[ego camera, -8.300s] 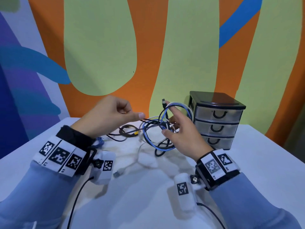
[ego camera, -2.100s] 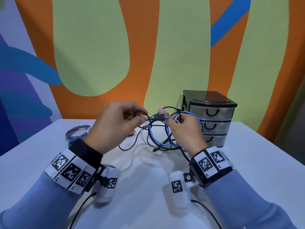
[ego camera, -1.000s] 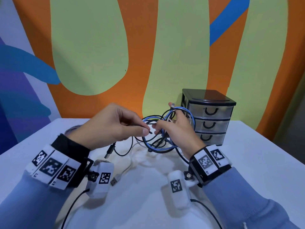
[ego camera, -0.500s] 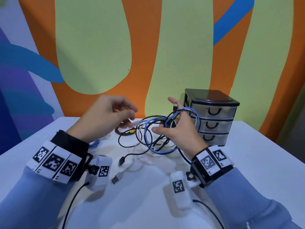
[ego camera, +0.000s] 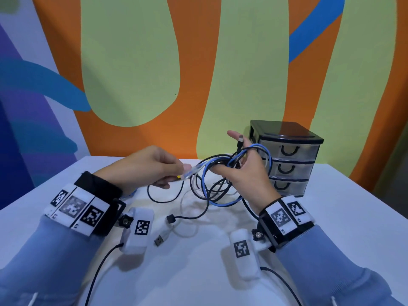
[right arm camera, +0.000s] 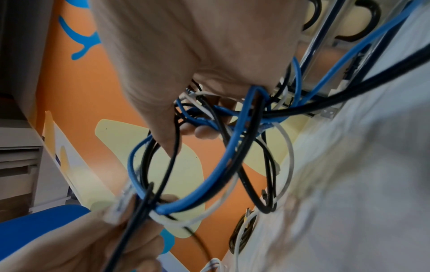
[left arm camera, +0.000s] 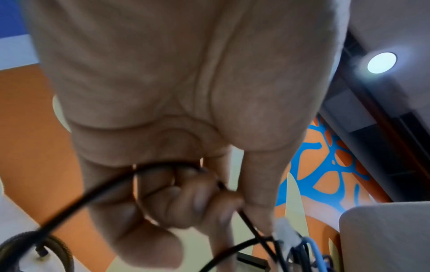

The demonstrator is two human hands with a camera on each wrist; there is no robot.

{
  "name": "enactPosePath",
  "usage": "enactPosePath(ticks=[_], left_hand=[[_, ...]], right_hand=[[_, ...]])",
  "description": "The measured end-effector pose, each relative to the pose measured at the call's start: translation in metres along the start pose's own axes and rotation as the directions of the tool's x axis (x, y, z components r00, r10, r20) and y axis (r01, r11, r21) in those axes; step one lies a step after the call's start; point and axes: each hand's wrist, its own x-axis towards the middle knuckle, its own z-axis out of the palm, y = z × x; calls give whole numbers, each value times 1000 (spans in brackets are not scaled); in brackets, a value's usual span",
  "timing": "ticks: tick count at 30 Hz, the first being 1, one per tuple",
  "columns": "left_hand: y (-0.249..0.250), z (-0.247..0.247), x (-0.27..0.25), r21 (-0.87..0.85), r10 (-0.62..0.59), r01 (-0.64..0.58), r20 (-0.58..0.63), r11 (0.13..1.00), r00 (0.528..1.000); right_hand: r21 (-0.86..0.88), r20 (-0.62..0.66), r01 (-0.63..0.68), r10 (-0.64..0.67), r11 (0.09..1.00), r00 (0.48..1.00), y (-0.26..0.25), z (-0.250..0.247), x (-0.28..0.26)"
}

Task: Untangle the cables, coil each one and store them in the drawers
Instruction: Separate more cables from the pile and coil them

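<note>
My right hand (ego camera: 234,167) holds up a tangle of blue, black and white cables (ego camera: 212,191) above the white table (ego camera: 331,217), fingers curled through the loops (right arm camera: 209,184). A black plug (ego camera: 240,140) sticks up by its thumb. My left hand (ego camera: 184,171) pinches the clear plug (ego camera: 191,173) on the end of the blue cable, just left of the tangle. In the left wrist view a black cable (left arm camera: 93,195) also crosses its curled fingers (left arm camera: 186,198). The drawer unit (ego camera: 287,155) stands behind my right hand with all three drawers closed.
A black cable end (ego camera: 170,218) and a white USB plug (ego camera: 159,240) lie on the table between my wrists. A dark coiled cable (left arm camera: 25,254) lies at the far left. The painted wall stands close behind the table.
My left hand came down from above the tangle and took the blue cable's clear plug between its fingertips. My right hand still holds the tangle in about the same place.
</note>
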Motion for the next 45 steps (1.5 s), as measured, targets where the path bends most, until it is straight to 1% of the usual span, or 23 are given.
enactPosePath(ticks=[2, 4, 5, 7, 8, 10, 14, 15, 16, 17, 18, 20, 22, 23, 24, 26, 28, 30, 34, 37, 40, 42, 45], left_hand=[[2, -3, -1, 14, 12, -11, -90, 1000, 996], [3, -6, 0, 114, 83, -51, -293, 992, 952], [3, -7, 1, 180, 139, -67, -428, 981, 893], [4, -9, 1, 301, 252, -55, -668, 952, 700], [4, -12, 1, 325, 287, -47, -748, 945, 599], [2, -17, 2, 286, 297, -94, -851, 954, 434], [-7, -39, 5, 159, 221, -307, -959, 938, 177], [-9, -45, 3, 128, 187, -366, -973, 922, 132], [-10, -50, 0, 85, 151, -430, -981, 899, 120], [-11, -53, -2, 36, 122, -481, -981, 876, 149], [-12, -55, -2, -7, 113, -500, -971, 866, 209], [-8, -50, -2, -60, 155, -468, -900, 882, 407], [-2, -39, -3, -105, 206, -415, -743, 904, 637], [3, -34, -5, -109, 232, -386, -641, 916, 732], [6, -29, -7, -71, 261, -350, -535, 934, 804], [9, -21, -8, 74, 289, -281, -339, 957, 895], [8, -14, -9, 235, 283, -234, -204, 943, 937], [11, -8, -9, 286, 288, -230, -178, 930, 941], [22, 12, -6, 38, 268, -267, -219, 963, 938], [21, 27, -4, -69, 219, -231, -144, 971, 965], [18, 37, 1, -142, 244, -260, -122, 955, 962], [18, 43, 3, -174, 269, -295, -161, 939, 950], [14, 44, 5, -194, 248, -286, -199, 938, 948]], right_hand=[[-55, -35, -29, 27, 998, 999, 3, -2, 1], [-112, -32, -69, 66, 991, 997, 4, -4, 1], [-143, -24, -92, 89, 986, 996, 4, -6, 2], [-173, -23, -140, 138, 975, 990, 5, -9, 3], [-174, -38, -156, 152, 972, 988, 6, -10, 4], [-181, -97, -184, 168, 966, 981, 8, -11, 7], [-224, -147, -223, 193, 949, 970, 10, -16, 8], [-235, -140, -219, 190, 947, 972, 10, -17, 8], [-233, -135, -214, 186, 949, 973, 9, -19, 7], [-222, -130, -208, 182, 953, 975, 8, -20, 7], [-207, -125, -205, 182, 957, 975, 8, -21, 8], [-172, -111, -203, 186, 964, 976, 5, -19, 8], [-129, -90, -194, 184, 972, 979, 3, -16, 8], [-111, -81, -192, 183, 975, 980, 2, -16, 9], [-93, -74, -197, 190, 976, 979, 3, -16, 9], [-46, -60, -213, 210, 976, 976, 5, -16, 10], [-13, -36, -199, 198, 980, 980, 6, -13, 10], [8, 4, -168, 168, 986, 986, 5, -12, 9], [28, 131, -121, 117, 992, 984, -6, -3, 0], [33, 252, -121, 109, 992, 961, -7, 4, -5], [24, 362, -128, 111, 991, 926, -5, 9, -7], [4, 399, -115, 104, 993, 911, -4, 10, -7], [-10, 370, -145, 138, 989, 919, -3, 8, -6]])
